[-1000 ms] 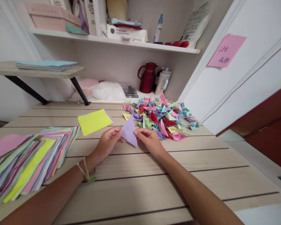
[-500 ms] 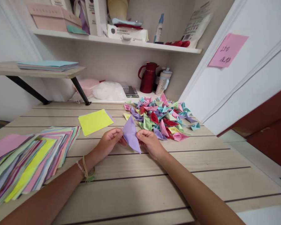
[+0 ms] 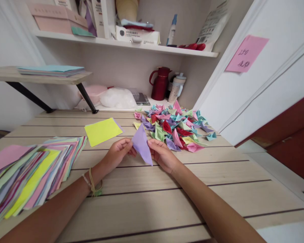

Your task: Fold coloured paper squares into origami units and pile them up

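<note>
A folded piece of purple paper (image 3: 142,145), pointed at top and bottom, is held just above the table between my two hands. My left hand (image 3: 122,150) pinches its left edge, thumb in front and fingers curled behind. At the right edge, my right hand (image 3: 163,154) has its thumb and fingers closed on the paper; the fingertips behind it are hidden. Just beyond the hands lies a heap of small folded paper boats (image 3: 174,128) in pink, purple, green, red, blue and yellow.
A yellow sheet (image 3: 102,131) lies on a purple one left of the heap. Fanned coloured paper (image 3: 32,175) covers the table's left side. A small raised stand (image 3: 78,78) carries more sheets. Behind are a red jug (image 3: 160,84), a bottle (image 3: 176,88) and a white shelf (image 3: 152,47).
My right thumb has shifted slightly up along the paper's right edge. The purple paper stays almost in place, and everything around it is unchanged.
</note>
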{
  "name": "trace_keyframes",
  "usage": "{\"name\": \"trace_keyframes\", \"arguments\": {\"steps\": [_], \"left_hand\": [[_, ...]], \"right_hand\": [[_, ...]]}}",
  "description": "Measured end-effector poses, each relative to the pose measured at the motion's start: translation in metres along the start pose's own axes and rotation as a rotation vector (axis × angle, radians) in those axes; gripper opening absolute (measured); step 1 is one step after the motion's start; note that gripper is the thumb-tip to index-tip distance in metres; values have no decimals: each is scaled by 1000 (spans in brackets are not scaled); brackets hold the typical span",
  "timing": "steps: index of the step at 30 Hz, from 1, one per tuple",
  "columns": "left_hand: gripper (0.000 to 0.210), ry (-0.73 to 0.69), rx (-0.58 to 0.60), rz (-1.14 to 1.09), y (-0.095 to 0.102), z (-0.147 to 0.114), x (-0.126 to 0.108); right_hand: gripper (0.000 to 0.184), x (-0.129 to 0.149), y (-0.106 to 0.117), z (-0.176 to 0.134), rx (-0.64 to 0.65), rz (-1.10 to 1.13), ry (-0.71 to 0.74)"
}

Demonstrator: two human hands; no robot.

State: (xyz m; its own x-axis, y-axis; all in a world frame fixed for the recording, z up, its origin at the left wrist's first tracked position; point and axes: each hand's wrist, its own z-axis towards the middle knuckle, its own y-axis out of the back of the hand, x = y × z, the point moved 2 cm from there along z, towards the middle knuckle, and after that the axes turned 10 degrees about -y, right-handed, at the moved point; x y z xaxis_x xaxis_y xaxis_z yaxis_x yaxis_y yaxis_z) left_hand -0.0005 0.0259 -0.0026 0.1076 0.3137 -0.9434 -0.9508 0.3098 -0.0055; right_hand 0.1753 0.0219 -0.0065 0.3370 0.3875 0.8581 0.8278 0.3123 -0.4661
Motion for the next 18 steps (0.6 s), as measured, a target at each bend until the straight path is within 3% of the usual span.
{"name": "trace_keyframes", "arguments": {"steps": [6, 12, 14, 18], "left_hand": [[21, -5, 7, -10, -1, 0, -2], [25, 6, 29, 41, -3, -1, -6], [24, 33, 38, 65, -4, -2, -6], [24, 55, 53, 78, -5, -2, -5]], "right_hand": [[25, 2, -2, 0, -58, -43, 34], [56, 8, -2, -1, -153, -256, 219], [51, 7, -2, -1, -116, -337, 217], [24, 8, -4, -4, -87, -561, 279]]}}
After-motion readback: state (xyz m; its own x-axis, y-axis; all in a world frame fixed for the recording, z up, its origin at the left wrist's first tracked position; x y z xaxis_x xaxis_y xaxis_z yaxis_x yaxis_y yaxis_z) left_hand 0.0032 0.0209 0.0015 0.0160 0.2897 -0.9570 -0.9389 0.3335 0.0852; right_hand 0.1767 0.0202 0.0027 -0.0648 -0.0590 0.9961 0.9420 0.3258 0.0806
